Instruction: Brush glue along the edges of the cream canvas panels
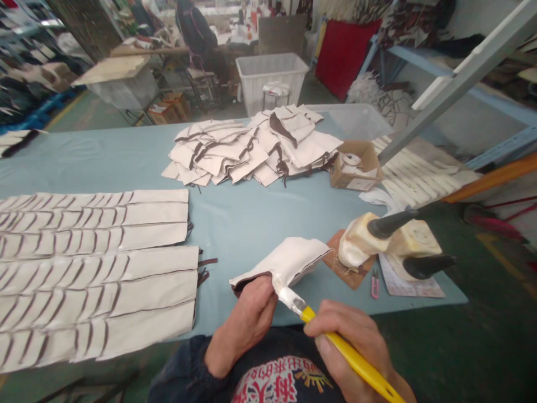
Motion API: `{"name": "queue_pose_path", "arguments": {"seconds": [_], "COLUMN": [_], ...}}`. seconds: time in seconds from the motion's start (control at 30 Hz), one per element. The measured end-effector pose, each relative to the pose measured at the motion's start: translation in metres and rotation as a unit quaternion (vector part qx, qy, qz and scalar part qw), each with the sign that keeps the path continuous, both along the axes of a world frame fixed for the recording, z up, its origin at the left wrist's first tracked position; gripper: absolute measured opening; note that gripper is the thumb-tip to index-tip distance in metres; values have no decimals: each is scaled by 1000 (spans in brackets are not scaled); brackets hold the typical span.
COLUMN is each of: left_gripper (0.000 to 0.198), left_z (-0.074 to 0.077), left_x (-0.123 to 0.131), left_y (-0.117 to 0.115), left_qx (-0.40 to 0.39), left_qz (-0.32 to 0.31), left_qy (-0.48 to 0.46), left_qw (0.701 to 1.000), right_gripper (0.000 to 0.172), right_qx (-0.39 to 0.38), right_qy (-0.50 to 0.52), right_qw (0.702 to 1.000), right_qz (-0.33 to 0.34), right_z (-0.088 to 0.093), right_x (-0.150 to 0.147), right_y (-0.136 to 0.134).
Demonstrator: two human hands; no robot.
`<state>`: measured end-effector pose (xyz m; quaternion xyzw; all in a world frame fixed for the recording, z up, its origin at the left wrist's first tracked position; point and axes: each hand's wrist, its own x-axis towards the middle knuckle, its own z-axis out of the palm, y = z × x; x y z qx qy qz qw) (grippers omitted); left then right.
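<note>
My left hand (247,324) grips a folded piece of white leather (285,263) with a dark brown edge showing at its left end. My right hand (348,341) is shut around a yellow-handled craft knife (352,352). The knife's pale tip meets the lower edge of the leather, and the blade itself is hidden there. To the right of the leather stands a cream block with black handles (390,240) on a brown board (348,257). Pink-handled snips (375,284) lie near it.
A pale blue table cover (126,162) holds long rows of striped white strips (92,274) at left and a heap of white pieces (247,148) beyond. A cardboard box (354,168) sits at right. A seated person (197,33) works farther back, past a white crate (271,78).
</note>
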<state>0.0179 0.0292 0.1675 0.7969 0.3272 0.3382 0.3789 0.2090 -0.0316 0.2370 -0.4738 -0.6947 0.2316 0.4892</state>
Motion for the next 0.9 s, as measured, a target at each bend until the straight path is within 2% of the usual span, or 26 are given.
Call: {"name": "queue_pose_path", "arguments": {"seconds": [0.27,0.43,0.6,0.77,0.9], "left_gripper": [20,24,20,25,21], "left_z": [2,-4,-5,-5,-4], "left_x": [0,-2,-2,-1,-3], "left_y": [-3,-3,-5,-5,-4], "left_qx": [-13,3,28,64,68], "left_qz": [1,3,-12,-23,-33], "left_qy": [13,0,20,2,30], "left_qw": [1000,1000,999,998,997], "right_gripper": [19,22,21,24,22], "right_qx": [-12,-1,-24,-11,-25], "right_qy": [-5,-7,21,20,22], "right_qw": [1000,1000,999,999,999], "right_qz": [-21,25,-34,24,-17], "right_z": [4,8,14,12,13], "right_x": [10,4,5,1,6], "right_y": [-2,-3,-1,-1,0]}}
